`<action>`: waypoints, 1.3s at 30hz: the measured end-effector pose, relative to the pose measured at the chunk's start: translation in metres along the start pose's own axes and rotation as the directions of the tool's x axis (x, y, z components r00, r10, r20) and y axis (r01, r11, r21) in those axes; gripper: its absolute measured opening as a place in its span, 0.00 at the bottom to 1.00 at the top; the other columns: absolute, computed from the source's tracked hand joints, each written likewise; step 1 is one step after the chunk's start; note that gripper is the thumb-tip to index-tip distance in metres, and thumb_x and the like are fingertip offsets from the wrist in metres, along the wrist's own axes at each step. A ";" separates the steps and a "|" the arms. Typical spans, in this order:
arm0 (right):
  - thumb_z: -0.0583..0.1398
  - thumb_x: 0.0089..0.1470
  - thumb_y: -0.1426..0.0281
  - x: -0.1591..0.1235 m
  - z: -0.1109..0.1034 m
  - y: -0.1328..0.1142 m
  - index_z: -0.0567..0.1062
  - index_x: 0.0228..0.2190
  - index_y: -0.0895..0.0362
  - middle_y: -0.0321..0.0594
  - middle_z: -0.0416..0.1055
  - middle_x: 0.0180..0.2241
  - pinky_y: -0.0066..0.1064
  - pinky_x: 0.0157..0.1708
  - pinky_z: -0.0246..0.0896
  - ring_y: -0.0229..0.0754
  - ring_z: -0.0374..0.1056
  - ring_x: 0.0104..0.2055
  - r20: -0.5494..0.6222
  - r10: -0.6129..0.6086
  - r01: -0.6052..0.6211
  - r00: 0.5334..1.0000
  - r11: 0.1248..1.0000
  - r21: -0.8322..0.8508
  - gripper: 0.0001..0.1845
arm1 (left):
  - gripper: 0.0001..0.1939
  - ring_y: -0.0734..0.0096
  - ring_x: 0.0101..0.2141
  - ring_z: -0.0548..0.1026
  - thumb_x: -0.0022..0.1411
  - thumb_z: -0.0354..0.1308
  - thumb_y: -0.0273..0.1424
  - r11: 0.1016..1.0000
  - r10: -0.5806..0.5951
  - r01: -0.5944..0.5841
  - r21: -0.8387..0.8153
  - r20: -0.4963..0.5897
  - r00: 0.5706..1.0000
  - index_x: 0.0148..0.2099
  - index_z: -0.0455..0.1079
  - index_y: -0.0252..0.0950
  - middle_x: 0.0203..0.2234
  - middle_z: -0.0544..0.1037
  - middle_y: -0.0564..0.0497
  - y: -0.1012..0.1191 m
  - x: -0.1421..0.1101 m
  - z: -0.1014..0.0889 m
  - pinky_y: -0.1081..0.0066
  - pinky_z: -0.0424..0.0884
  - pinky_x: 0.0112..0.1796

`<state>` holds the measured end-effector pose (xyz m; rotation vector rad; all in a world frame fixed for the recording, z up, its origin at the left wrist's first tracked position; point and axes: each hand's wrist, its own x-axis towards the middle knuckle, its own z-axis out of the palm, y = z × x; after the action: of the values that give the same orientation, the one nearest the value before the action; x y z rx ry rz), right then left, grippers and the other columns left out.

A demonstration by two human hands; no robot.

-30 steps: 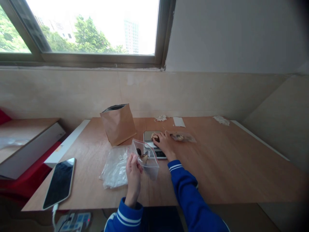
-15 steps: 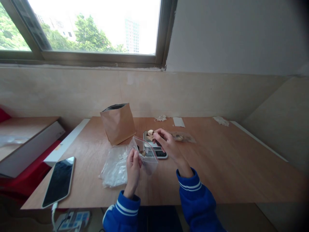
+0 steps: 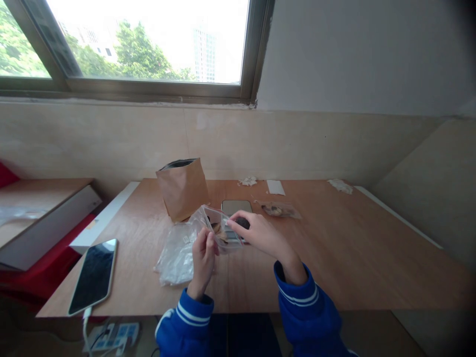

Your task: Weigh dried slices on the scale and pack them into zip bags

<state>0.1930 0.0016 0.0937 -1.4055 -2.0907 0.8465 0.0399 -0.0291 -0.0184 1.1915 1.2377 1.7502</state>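
Note:
My left hand [image 3: 204, 248] is closed on the side of a clear zip bag [image 3: 235, 240] and holds it up with its mouth spread. Tan and brown dried pieces [image 3: 219, 232] show inside the bag. At the bag's mouth is my right hand [image 3: 262, 235], thumb and fingertips bent together. A dark, roundish piece [image 3: 243, 222] is held within those fingers; its kind is unclear. Behind the bag lies a kitchen scale [image 3: 237, 205], its front largely covered by the bag and my right hand.
An opened brown paper bag [image 3: 183, 191] stands behind a pile of clear plastic bags [image 3: 174, 260]. Another clear bag with dried pieces [image 3: 278, 210] lies right of the scale. A plugged-in phone [image 3: 93, 277] rests at the left edge. White paper [image 3: 275, 187] lies near the wall.
My right hand has moved from above the scale down to the zip bag's mouth. The pale piece it held no longer shows in its fingers, and more tan pieces show inside the bag.

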 end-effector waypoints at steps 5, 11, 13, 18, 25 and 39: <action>0.59 0.56 0.59 0.010 0.010 0.010 0.68 0.43 0.55 0.39 0.74 0.34 0.30 0.33 0.61 0.41 0.71 0.35 -0.212 0.008 0.024 0.977 0.989 0.149 0.16 | 0.23 0.76 0.19 0.63 0.64 0.51 0.47 1.000 -0.003 0.003 0.022 -0.001 1.000 0.24 0.60 0.38 0.15 0.64 0.57 -0.006 -0.004 -0.001 0.75 0.61 0.23; 0.60 0.55 0.64 0.010 0.014 -0.004 0.72 0.39 0.55 0.34 0.73 0.33 0.27 0.28 0.57 0.35 0.64 0.27 -0.069 -0.073 0.086 0.995 0.972 0.220 0.10 | 0.23 0.78 0.16 0.61 0.61 0.54 0.50 0.992 -0.087 0.082 -0.094 -0.046 0.995 0.25 0.58 0.38 0.14 0.62 0.59 -0.002 -0.006 0.001 0.76 0.60 0.19; 0.61 0.56 0.64 0.006 0.013 -0.010 0.74 0.36 0.55 0.34 0.74 0.33 0.26 0.28 0.56 0.34 0.63 0.27 0.008 -0.140 0.137 0.990 0.973 0.186 0.08 | 0.23 0.78 0.15 0.61 0.61 0.54 0.50 0.987 -0.110 0.101 -0.123 -0.071 0.991 0.25 0.57 0.38 0.14 0.62 0.59 0.000 -0.006 0.000 0.77 0.59 0.18; 0.56 0.61 0.57 0.000 0.012 -0.012 0.75 0.40 0.53 0.33 0.72 0.28 0.27 0.27 0.53 0.36 0.65 0.28 -0.018 -0.113 0.114 0.993 0.991 0.064 0.15 | 0.22 0.80 0.15 0.62 0.62 0.54 0.48 0.983 -0.127 0.111 -0.148 -0.107 0.986 0.26 0.57 0.38 0.15 0.61 0.60 0.004 -0.006 -0.003 0.78 0.59 0.17; 0.53 0.64 0.60 -0.001 0.014 0.001 0.75 0.41 0.54 0.38 0.72 0.38 0.29 0.33 0.59 0.36 0.65 0.31 -0.065 -0.216 0.221 0.974 0.972 0.074 0.15 | 0.20 0.81 0.15 0.60 0.62 0.54 0.46 0.971 -0.146 0.115 -0.209 -0.139 0.979 0.26 0.56 0.38 0.15 0.59 0.61 0.006 -0.005 -0.002 0.79 0.58 0.17; 0.53 0.63 0.55 -0.006 0.085 0.057 0.76 0.45 0.54 0.42 0.76 0.46 0.38 0.50 0.65 0.46 0.71 0.49 -0.170 -0.092 0.169 0.981 0.835 0.523 0.21 | 0.18 0.79 0.16 0.62 0.63 0.53 0.45 0.912 -0.274 0.283 -0.297 0.071 0.959 0.29 0.57 0.38 0.17 0.63 0.60 -0.001 -0.008 -0.001 0.77 0.60 0.18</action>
<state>0.1738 -0.0071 -0.0066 -0.9729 -1.6398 1.1309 0.0415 -0.0362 -0.0216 0.8132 1.0183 1.6311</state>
